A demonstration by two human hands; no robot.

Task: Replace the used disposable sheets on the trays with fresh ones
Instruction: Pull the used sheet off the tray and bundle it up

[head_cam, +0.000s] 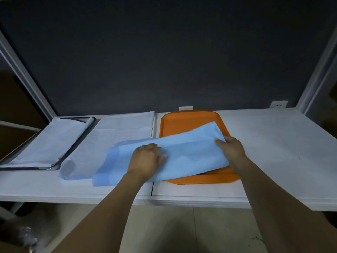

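Head view. The blue sheet [191, 152] lay slantwise over the orange tray [189, 121]. It ran from the tray's 2 o'clock corner down past its 8 o'clock rim, onto the white table [273, 139] and the near edge of a stack of pale sheets [124, 132]. The left hand [145, 157], knuckles up and fingers curled, gripped the sheet near its middle. The right hand [231, 148] pinched the sheet's 3 o'clock end between thumb and fingers. A metal tray [29, 168], lined with a pale sheet [54, 143], stood at 9 o'clock of the orange tray, beyond the stack. Whether the blue sheet was a used or a fresh one could not be told. It appeared thin, light and limp, sagging between the hands and liable to crease or tear. It was probably best taken at two well-separated edges or corners and kept lightly taut.
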